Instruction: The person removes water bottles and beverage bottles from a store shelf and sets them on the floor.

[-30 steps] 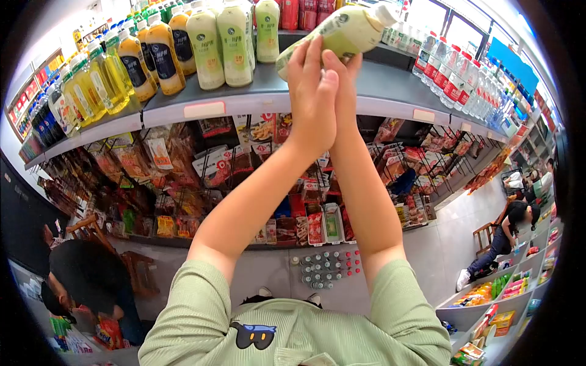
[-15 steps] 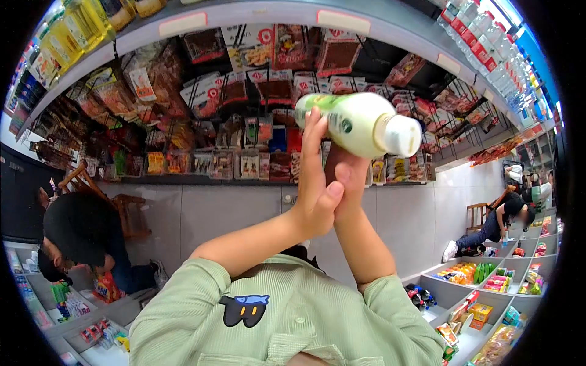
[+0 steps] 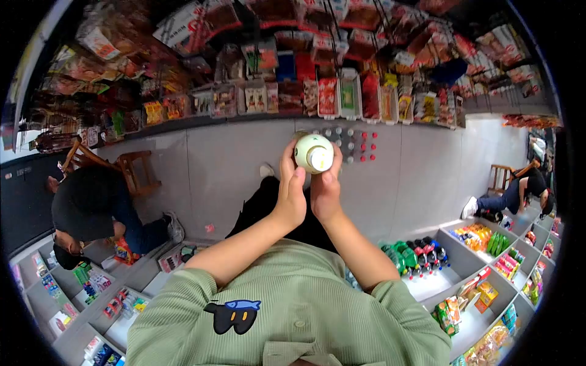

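I am in a shop, a small grocery or snack store by the look of it, with a long rack (image 3: 287, 113) of packaged snacks (image 3: 326, 91) in rows and hanging packets (image 3: 360, 46) above them. On the floor just below the rack stand capped bottles (image 3: 348, 146) in a group. Across the floor from the rack, on my own side, grey compartments (image 3: 436, 283) hold sorted goods: dark and green bottles (image 3: 415, 256), orange packs (image 3: 473, 236) and small colourful packets (image 3: 508, 263).
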`<state>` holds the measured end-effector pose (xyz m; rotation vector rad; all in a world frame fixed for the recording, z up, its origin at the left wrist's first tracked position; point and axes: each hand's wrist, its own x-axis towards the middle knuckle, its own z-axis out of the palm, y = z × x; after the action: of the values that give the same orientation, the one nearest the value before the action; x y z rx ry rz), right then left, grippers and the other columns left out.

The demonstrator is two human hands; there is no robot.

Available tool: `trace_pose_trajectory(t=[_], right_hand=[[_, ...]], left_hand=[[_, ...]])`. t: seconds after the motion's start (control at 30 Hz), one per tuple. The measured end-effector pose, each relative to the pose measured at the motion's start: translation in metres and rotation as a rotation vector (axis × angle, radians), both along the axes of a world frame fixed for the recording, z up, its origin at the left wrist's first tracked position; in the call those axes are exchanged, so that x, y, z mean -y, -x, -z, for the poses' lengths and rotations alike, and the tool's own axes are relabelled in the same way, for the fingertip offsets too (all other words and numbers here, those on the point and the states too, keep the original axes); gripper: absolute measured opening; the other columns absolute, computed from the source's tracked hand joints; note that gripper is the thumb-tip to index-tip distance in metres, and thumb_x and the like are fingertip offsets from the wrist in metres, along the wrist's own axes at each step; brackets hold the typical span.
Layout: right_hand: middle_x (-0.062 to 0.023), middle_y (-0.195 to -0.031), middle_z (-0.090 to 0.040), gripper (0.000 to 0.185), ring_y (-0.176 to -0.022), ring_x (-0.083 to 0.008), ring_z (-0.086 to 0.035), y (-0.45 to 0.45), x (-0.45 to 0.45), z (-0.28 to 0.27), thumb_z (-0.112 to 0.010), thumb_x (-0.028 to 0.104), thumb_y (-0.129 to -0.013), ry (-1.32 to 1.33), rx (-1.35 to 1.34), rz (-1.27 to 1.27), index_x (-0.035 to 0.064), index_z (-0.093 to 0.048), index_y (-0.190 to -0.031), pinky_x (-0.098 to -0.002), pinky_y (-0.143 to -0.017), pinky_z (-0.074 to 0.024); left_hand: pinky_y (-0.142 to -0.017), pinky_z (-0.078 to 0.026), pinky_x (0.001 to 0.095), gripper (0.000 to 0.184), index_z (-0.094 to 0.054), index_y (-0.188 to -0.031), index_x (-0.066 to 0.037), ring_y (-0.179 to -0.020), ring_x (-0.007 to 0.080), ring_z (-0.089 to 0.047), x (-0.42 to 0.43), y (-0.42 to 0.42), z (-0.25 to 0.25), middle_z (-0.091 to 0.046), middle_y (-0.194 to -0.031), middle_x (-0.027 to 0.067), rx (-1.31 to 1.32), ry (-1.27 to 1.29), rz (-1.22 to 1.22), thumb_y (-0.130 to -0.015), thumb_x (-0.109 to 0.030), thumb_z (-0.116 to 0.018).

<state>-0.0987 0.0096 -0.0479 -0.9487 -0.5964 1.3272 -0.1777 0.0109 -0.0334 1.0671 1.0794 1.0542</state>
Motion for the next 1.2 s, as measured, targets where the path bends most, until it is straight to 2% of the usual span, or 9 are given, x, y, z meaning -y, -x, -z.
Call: trace_pose_trajectory(t=[0.07, 0.17, 0.23, 0.37, 0.43, 0.57, 0.83, 1.0, 1.2], right_hand=[[-0.0105, -0.129, -0.037, 0.075, -0.124, -0.0233, -0.032, -0.002, 0.009, 0.025, -0.05, 0.05, -0.078, 0.079, -0.036, 0.015, 0.0071, -0.022, -0.132, -0.0369, -0.105, -0.0198], [-0.0105, -0.128, -0.037, 0.071, -0.123, -0.0232, -0.033, -0.005, 0.024, 0.075, -0.048, 0.05, -0.08, 0.226, -0.037, 0.052, 0.0071, -0.024, -0.131, -0.0369, -0.104, -0.0211], [-0.0108, -0.127, -0.037, 0.069, -0.122, -0.0231, -0.034, -0.008, 0.03, 0.099, -0.047, 0.051, -0.081, 0.253, -0.041, 0.057, 0.0066, -0.025, -0.13, -0.0369, -0.103, -0.0226], [-0.0108, -0.125, -0.038, 0.07, -0.121, -0.0227, -0.035, -0.011, 0.046, 0.164, -0.047, 0.052, -0.083, 0.357, -0.042, 0.046, 0.0058, -0.024, -0.13, -0.0364, -0.103, -0.0238], [-0.0132, -0.129, -0.032, 0.08, -0.123, -0.0229, -0.03, -0.012, 0.052, 0.19, -0.049, 0.054, -0.081, 0.439, -0.046, -0.012, -0.0011, -0.021, -0.132, -0.0356, -0.104, -0.0202], [-0.0147, -0.129, -0.032, 0.076, -0.122, -0.0231, -0.03, -0.011, 0.053, 0.252, -0.049, 0.051, -0.084, 0.525, -0.046, -0.07, -0.0019, -0.021, -0.132, -0.0355, -0.104, -0.0199], [-0.0114, -0.113, -0.045, 0.061, -0.104, -0.0206, -0.043, -0.001, 0.036, 0.375, -0.049, 0.039, -0.085, 0.674, -0.165, -0.033, 0.0001, -0.029, -0.127, -0.032, -0.094, -0.0319], [-0.011, -0.107, -0.048, 0.055, -0.097, -0.0193, -0.047, -0.002, 0.01, 0.424, -0.055, 0.027, -0.082, 0.772, -0.152, 0.025, -0.0005, -0.033, -0.124, -0.0307, -0.085, -0.039], [-0.012, -0.105, -0.05, 0.057, -0.095, -0.0205, -0.048, 0.001, -0.006, 0.506, -0.055, 0.029, -0.077, 0.797, -0.007, 0.034, -0.0031, -0.037, -0.121, -0.0299, -0.084, -0.0396]], left_hand=[[-0.107, -0.016, 0.0372, 0.063, -0.018, -0.134, 0.007, -0.13, 0.0292, -0.021, 0.006, 0.001, 0.033, -0.024, -0.138, 0.0206, -0.063, 0.075, 0.021, -0.092, -0.039, -0.026], [-0.107, -0.02, 0.0362, 0.059, -0.016, -0.137, -0.002, -0.129, 0.0243, -0.027, 0.014, -0.006, 0.074, -0.028, -0.137, 0.0142, 0.056, 0.196, 0.057, -0.094, -0.042, -0.024], [-0.104, -0.021, 0.0371, 0.058, -0.024, -0.131, 0.005, -0.124, 0.028, -0.03, 0.022, -0.012, 0.099, -0.032, -0.131, 0.0194, -0.074, 0.286, -0.041, -0.093, -0.04, -0.028], [-0.101, -0.026, 0.0356, 0.051, -0.026, -0.129, 0.004, -0.119, 0.0254, -0.036, 0.028, -0.021, 0.152, -0.037, -0.126, 0.0176, -0.053, 0.455, -0.107, -0.094, -0.034, -0.03], [-0.1, -0.028, 0.0351, 0.049, -0.026, -0.128, 0.004, -0.117, 0.0248, -0.038, 0.029, -0.022, 0.183, -0.039, -0.124, 0.0173, -0.042, 0.503, -0.129, -0.095, -0.033, -0.029], [-0.096, -0.033, 0.0339, 0.046, -0.029, -0.125, 0.004, -0.112, 0.0239, -0.044, 0.029, -0.017, 0.246, -0.044, -0.118, 0.0165, -0.05, 0.606, -0.175, -0.095, -0.031, -0.027], [-0.088, -0.038, 0.0316, 0.046, -0.035, -0.12, 0.0, -0.099, 0.0198, -0.049, 0.023, -0.01, 0.385, -0.048, -0.108, 0.0122, 0.027, 0.728, -0.302, -0.093, -0.037, -0.035], [-0.085, -0.039, 0.0305, 0.039, -0.042, -0.114, -0.002, -0.096, 0.0189, -0.049, 0.009, -0.007, 0.47, -0.049, -0.104, 0.01, 0.052, 0.835, -0.297, -0.085, -0.028, -0.046], [-0.085, -0.039, 0.0309, 0.041, -0.041, -0.113, -0.003, -0.095, 0.0191, -0.049, -0.002, 0.0, 0.578, -0.049, -0.104, 0.0099, 0.168, 0.879, -0.247, -0.082, -0.028, -0.048]])
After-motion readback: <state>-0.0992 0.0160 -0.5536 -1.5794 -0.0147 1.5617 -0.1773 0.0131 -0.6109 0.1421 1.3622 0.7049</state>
